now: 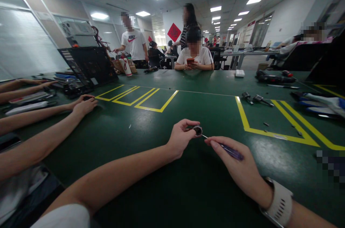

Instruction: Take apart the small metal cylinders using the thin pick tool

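Metal ring part (pixel 199 130): sitting raised over the green table (pixel 205 192), near the middle of the head view, its round dark opening facing the camera.
Left hand (pixel 181 138): gripping the metal ring part between thumb and fingers.
Right hand (pixel 237 160): gripping a purple-handled screwdriver (pixel 233 152), fingertips reaching forward along it.
Screwdriver tip: pointing at the ring's lower right edge; whether it is touching is too small to tell.
Step in hand: apparently working the tool on the part. This seems to be calling for a firm left hold and a tip lining up with its target.
Yellow tape outline (pixel 242 114): not a true container, but enclosing several small dark pieces (pixel 266 124); two cylindrical metal parts (pixel 259 99) are lying towards its far side.
Brown bag (pixel 118 66): standing at the far left, contents hidden.
White box (pixel 239 73): resting across the table, contents not showing.
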The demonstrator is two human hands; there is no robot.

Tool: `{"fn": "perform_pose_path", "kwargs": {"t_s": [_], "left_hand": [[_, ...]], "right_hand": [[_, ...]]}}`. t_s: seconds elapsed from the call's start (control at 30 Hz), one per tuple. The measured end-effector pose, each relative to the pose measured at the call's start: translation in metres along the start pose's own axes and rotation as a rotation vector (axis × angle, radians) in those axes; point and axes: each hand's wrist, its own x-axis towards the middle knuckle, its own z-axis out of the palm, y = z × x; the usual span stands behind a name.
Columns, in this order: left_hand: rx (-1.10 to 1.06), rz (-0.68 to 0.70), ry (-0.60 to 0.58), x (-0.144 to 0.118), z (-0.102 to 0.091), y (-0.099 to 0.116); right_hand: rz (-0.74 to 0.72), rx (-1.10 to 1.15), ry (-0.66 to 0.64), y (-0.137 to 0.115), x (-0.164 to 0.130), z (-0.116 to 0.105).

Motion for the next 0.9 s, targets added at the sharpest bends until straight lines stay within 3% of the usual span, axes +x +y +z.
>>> {"fn": "perform_pose_path", "kwargs": {"t_s": [0.7, 0.9], "left_hand": [[-0.01, -0.013, 0.026, -0.001, 0.003, 0.001], [0.012, -0.024, -0.006, 0.005, -0.004, -0.006]], "right_hand": [[-0.073, -0.07, -0.039, -0.001, -0.002, 0.005], [-0.201, -0.078, 0.096, -0.03, 0.006, -0.012]]}}
